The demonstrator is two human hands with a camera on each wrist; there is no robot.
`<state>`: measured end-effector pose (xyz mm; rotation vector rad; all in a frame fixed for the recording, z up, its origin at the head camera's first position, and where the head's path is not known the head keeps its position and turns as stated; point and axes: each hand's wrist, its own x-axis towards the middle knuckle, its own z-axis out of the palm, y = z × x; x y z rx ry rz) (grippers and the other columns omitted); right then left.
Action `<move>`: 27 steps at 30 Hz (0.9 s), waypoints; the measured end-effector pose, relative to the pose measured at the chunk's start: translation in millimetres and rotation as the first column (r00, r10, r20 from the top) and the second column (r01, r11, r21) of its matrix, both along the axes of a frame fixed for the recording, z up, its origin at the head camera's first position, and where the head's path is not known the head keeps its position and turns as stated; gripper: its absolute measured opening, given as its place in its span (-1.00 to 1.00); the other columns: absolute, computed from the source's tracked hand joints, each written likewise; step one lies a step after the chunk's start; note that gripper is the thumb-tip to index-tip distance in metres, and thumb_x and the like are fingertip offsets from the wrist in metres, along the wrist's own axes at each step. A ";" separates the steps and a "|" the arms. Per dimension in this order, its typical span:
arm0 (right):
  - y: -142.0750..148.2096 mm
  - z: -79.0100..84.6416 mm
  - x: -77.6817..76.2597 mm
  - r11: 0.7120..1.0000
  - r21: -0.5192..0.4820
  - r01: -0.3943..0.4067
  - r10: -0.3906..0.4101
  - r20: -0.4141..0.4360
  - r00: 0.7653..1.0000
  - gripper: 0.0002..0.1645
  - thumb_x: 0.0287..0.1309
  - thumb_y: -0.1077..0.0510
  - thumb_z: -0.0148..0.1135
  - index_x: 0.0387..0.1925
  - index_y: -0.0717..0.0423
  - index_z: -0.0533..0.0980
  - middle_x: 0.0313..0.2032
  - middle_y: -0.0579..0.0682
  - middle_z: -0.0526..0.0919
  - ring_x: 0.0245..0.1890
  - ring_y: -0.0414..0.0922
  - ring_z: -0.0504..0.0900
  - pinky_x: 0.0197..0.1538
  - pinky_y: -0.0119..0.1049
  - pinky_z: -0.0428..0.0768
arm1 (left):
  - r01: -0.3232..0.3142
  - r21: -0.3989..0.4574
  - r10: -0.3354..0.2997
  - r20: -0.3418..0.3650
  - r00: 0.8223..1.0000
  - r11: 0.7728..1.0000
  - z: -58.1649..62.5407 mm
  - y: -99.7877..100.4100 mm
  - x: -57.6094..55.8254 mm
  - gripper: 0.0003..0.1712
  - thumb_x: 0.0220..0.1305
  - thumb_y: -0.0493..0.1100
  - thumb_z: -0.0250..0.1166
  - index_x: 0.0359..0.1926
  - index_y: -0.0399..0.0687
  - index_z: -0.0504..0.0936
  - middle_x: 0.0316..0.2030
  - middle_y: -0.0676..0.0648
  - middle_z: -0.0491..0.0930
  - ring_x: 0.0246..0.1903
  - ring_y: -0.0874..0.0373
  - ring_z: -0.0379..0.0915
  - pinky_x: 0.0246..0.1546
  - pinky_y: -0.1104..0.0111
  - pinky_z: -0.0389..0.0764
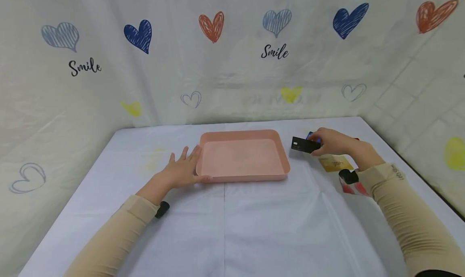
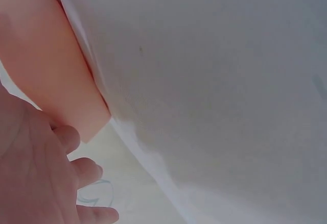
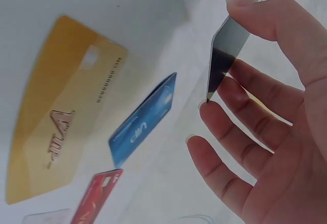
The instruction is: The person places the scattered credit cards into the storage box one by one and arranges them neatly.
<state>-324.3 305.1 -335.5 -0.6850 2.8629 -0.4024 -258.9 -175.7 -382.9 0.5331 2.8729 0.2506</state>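
My left hand (image 1: 181, 173) rests at the left end of a shallow pink tray (image 1: 243, 155), fingers spread along its side and thumb at the near corner. In the left wrist view the tray's outer wall (image 2: 51, 66) shows beside the palm. To the right of the tray, my right hand (image 1: 333, 141) pinches a black card (image 1: 303, 145) between thumb and fingers, raised over the table. Below it, the right wrist view shows a gold VIP card (image 3: 64, 117), a blue VIP card (image 3: 143, 122) and a red card (image 3: 96, 197).
A red and white card (image 1: 348, 187) lies near the right forearm, partly covered by the sleeve. White cloth covers the table (image 1: 254, 224). Behind it hangs a pale curtain (image 1: 232, 71) printed with hearts and words.
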 end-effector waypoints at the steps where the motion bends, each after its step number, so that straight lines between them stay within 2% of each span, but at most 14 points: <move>1: -0.6 1.7 -0.1 1.000 0.000 -0.007 0.007 -0.006 1.000 -0.39 0.09 0.19 0.52 0.09 0.49 0.55 -0.11 0.22 0.58 -0.13 0.11 0.56 0.03 0.14 0.54 | 0.001 -0.005 -0.001 -0.002 1.000 1.000 0.0 0.1 -0.2 0.38 0.24 0.61 0.10 0.64 -0.17 -0.30 0.63 -0.15 -0.22 0.57 -0.30 -0.41 0.38 -0.39 -0.30; 7: -7.6 13.7 0.1 1.000 0.003 -0.020 0.020 -0.030 0.999 -0.41 0.08 0.19 0.53 0.08 0.45 0.56 -0.12 0.20 0.58 -0.16 0.10 0.55 0.00 0.11 0.54 | 0.006 -0.036 -0.007 -0.021 1.000 0.999 0.1 0.5 -1.0 0.35 0.26 0.60 0.09 0.64 -0.18 -0.27 0.63 -0.15 -0.21 0.57 -0.31 -0.38 0.38 -0.39 -0.27; 15: -16.6 18.9 -2.1 1.000 -0.018 0.001 -0.001 0.011 1.000 -0.39 0.10 0.23 0.53 0.13 0.45 0.54 -0.02 0.25 0.57 -0.08 0.15 0.53 0.03 0.10 0.54 | 0.008 -0.029 -0.009 -0.006 1.000 1.000 1.0 0.9 -0.4 0.36 0.26 0.60 0.09 0.64 -0.18 -0.28 0.63 -0.15 -0.21 0.57 -0.30 -0.39 0.38 -0.39 -0.28; 27: -36.5 21.9 -4.0 0.995 0.001 -0.098 0.098 -0.022 0.995 -0.42 0.10 0.22 0.52 0.11 0.43 0.56 -0.02 0.22 0.59 -0.05 0.17 0.57 0.06 0.11 0.55 | 0.012 -0.033 -0.012 0.001 1.000 0.999 2.7 1.0 -2.1 0.36 0.26 0.61 0.09 0.64 -0.18 -0.29 0.63 -0.16 -0.21 0.57 -0.31 -0.39 0.37 -0.41 -0.27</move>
